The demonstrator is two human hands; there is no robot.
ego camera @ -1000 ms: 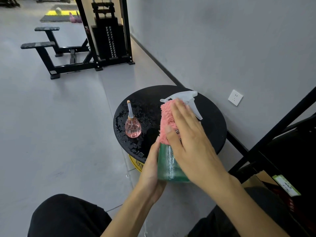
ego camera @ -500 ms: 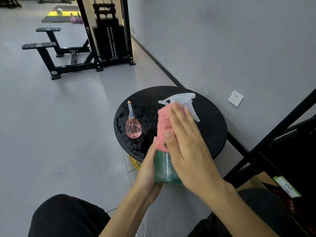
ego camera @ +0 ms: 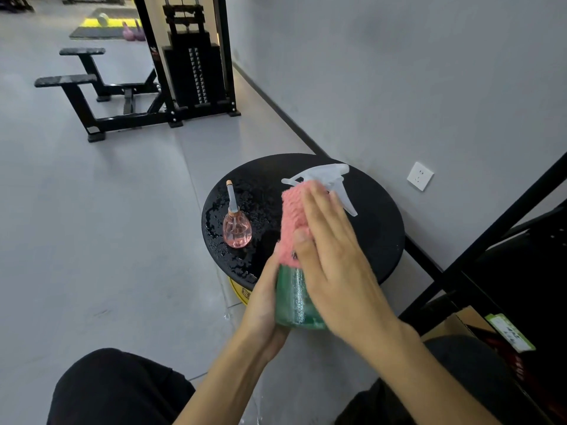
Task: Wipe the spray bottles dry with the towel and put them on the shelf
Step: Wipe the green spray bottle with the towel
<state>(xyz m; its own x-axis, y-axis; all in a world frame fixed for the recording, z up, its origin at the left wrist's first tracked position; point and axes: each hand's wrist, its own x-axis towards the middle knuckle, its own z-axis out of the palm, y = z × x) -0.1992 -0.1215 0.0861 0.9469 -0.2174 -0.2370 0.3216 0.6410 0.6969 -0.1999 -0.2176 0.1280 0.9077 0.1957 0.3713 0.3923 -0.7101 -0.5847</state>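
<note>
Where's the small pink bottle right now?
Head view: the pink bottle stands upright on the round black table, left of the held green bottle.

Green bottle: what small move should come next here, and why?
Probably slide the towel down the green bottle. The right hand presses the towel flat on the upper part, under the white trigger head, while the left hand grips the lower body, where droplets show on the bare plastic below the towel.
</note>
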